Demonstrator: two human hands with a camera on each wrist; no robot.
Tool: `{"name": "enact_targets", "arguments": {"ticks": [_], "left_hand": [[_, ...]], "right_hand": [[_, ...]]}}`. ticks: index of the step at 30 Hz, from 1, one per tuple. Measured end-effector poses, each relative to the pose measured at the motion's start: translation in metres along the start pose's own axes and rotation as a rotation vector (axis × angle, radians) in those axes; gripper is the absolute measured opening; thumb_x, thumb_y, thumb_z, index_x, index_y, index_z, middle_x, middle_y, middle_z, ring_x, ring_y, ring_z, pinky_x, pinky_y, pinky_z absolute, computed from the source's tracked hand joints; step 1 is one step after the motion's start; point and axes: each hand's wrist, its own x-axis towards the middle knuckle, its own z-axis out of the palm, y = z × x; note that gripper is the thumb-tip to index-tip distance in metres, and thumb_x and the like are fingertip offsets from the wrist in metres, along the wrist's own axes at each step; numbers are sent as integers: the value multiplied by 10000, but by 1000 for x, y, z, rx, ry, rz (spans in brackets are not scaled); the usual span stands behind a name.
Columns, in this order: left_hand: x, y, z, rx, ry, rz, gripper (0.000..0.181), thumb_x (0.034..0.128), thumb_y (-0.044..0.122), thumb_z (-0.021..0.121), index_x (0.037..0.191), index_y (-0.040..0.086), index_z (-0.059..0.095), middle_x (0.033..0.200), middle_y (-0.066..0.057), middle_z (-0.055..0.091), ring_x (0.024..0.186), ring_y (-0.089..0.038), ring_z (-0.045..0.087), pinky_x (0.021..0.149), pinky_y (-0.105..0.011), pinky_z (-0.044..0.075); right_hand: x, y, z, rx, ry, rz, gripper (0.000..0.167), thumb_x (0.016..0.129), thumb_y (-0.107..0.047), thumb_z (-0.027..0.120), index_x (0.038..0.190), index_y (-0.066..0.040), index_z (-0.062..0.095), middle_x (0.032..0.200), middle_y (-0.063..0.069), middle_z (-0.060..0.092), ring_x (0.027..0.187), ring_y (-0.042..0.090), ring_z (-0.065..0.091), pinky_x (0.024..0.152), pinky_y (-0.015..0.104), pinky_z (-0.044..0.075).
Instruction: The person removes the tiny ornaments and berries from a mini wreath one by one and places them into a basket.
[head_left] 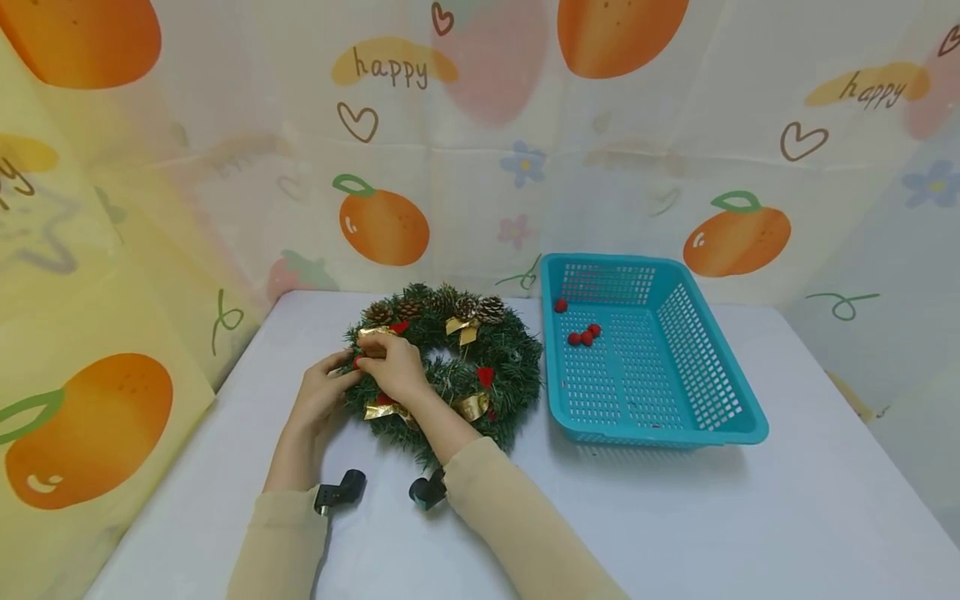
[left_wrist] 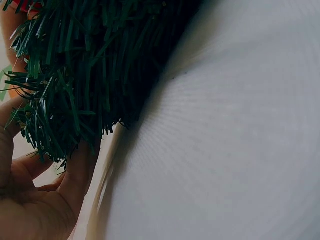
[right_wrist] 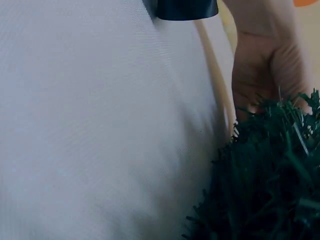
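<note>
Wreath is bounded rightward by basket, behind by cloth; passage is afforded over table before basket.

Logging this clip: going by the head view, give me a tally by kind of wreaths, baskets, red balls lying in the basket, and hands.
Wreath: 1
Basket: 1
Red balls in it: 4
Hands: 2 (left hand, right hand)
Total: 8

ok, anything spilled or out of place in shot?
Nothing stands out, no spill visible. The blue perforated plastic basket stands upright with four small red balls inside, and the round green wreath, though partly hidden, shows no visible damage.
</note>
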Motion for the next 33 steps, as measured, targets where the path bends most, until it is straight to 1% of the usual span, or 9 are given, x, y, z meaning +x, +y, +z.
{"name": "enact_targets", "arguments": {"ticks": [5, 12, 17, 19, 22, 24, 26, 31, 33], "left_hand": [[1, -1, 0, 18, -2, -9, 661, 977, 198, 580, 1547, 20, 297, 1630, -204, 243, 1470, -389, 304, 1095, -496, 400], [0, -2, -1, -3, -14, -7, 678, 979, 179, 572, 1556, 8, 260, 1641, -216, 198, 1489, -432, 253, 1151, -596, 329], [0, -2, -1, 5, -5, 5, 661, 978, 182, 577, 1546, 3, 288, 1628, -224, 232, 1476, -416, 292, 1141, -574, 351], [0, -2, 0, 18, -1, 5, 649, 979, 188, 578, 1541, 10, 307, 1623, -221, 250, 1469, -402, 311, 1111, -531, 389], [1, -3, -1, 44, 5, 4, 637, 979, 197, 577, 1538, 26, 324, 1616, -210, 279, 1450, -370, 342, 1008, -380, 454], [1, -3, -1, 51, 7, 2, 634, 979, 200, 579, 1539, 37, 330, 1613, -199, 293, 1432, -348, 358, 920, -287, 455], [2, -3, -2, 59, 8, 2, 637, 979, 206, 579, 1541, 41, 328, 1613, -192, 297, 1428, -336, 358, 888, -258, 448], [2, -3, -1, 56, 9, 6, 648, 979, 219, 585, 1540, 29, 323, 1617, -196, 286, 1460, -368, 329, 1030, -415, 435], [2, -3, -1, 52, 12, 8, 648, 975, 213, 589, 1537, 24, 327, 1612, -202, 294, 1458, -374, 335, 1040, -427, 431]], "right_hand": [[3, 6, 1, -52, -20, 4, 315, 948, -157, 657, 1261, -187, 688, 1224, 22, 718, 1145, 175, 657, 833, 227, 549], [4, 7, 5, -102, -25, -5, 311, 950, -126, 650, 1248, -202, 697, 1240, -2, 707, 1090, 156, 664, 759, 182, 523], [4, 6, 6, -126, -5, -5, 295, 937, -114, 665, 1215, -198, 715, 1193, 3, 722, 1044, 156, 670, 724, 182, 517], [3, 6, 6, -135, 7, -7, 287, 927, -114, 677, 1198, -197, 723, 1164, 2, 732, 1039, 154, 672, 743, 188, 528], [3, 6, 6, -142, 25, -8, 273, 912, -117, 695, 1171, -193, 734, 1125, 4, 740, 1024, 153, 672, 760, 195, 535], [3, 6, 6, -139, 37, -7, 262, 904, -117, 705, 1154, -187, 739, 1101, 7, 742, 1003, 154, 670, 752, 198, 534], [3, 6, 6, -138, 48, -7, 252, 898, -119, 712, 1140, -183, 742, 1083, 11, 741, 983, 157, 667, 737, 201, 528], [2, 7, 8, -134, 72, -7, 234, 899, -127, 714, 1125, -182, 739, 1099, 5, 741, 995, 157, 669, 746, 203, 528], [2, 7, 9, -132, 81, -4, 225, 903, -132, 711, 1122, -178, 735, 1105, 6, 739, 1002, 159, 673, 755, 207, 532]]}}
